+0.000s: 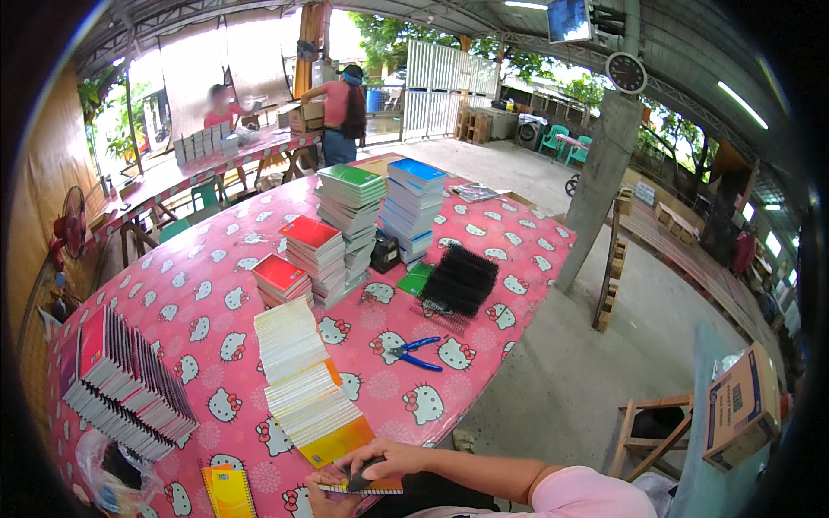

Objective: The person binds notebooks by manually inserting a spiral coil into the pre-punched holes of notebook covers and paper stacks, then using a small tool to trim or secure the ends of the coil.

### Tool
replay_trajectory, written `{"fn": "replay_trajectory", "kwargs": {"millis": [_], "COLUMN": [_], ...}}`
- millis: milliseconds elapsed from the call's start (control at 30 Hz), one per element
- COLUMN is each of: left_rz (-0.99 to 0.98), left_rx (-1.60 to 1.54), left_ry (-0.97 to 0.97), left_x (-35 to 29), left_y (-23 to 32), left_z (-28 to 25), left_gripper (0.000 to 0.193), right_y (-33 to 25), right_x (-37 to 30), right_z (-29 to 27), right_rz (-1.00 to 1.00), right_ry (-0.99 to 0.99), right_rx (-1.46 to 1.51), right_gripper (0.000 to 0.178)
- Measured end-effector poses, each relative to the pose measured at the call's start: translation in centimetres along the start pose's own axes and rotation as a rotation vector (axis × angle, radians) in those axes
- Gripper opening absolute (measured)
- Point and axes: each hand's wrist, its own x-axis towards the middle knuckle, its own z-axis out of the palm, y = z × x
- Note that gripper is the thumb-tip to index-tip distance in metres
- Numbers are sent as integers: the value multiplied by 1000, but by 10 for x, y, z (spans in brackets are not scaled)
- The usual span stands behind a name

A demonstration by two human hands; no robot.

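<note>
My left hand (331, 498) grips the near end of a yellow notebook (386, 489) at the table's front edge. My right hand (393, 456) is closed over it, fingers around a small dark object (361, 478) whose kind I cannot make out. Just beyond lies a fanned row of yellow-covered notebooks (321, 423), page edges up. To the left sits a yellow spiral notebook (229, 492). Blue-handled pliers (420, 353) lie farther off, handles apart. Behind them is a heap of black binding coils (462, 281), partly over a green cover (416, 279).
Stacks of red (313, 250), green (352, 211) and blue notebooks (414, 203) rise across the pink table (509, 298), with a black device (385, 250) between. Coil-bound red notebooks (129, 380) and a plastic bag (108, 470) are left. A concrete post (598, 190) stands right; two people work behind.
</note>
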Motion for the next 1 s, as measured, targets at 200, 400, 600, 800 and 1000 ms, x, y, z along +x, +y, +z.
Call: {"fn": "replay_trajectory", "kwargs": {"millis": [200, 400, 600, 800, 1000], "left_rz": [25, 135, 19, 63, -56], "left_rx": [33, 250, 230, -80, -415], "left_ry": [35, -1, 8, 2, -60], "left_x": [-5, 0, 9, 26, 27], "left_y": [10, 9, 20, 47, 66], "left_z": [4, -8, -9, -7, 7], "left_gripper": [62, 49, 31, 15, 18], "right_y": [16, 4, 37, -10, -60], "right_x": [6, -3, -39, -36, -7], "right_z": [3, -1, -72, -56, 22], "right_rz": [11, -226, -133, -198, -231], "right_ry": [121, 241, 1260, 1060, 525], "right_rx": [-160, -150, -1001, -1146, -538], "right_gripper": [30, 45, 56, 44, 29]}}
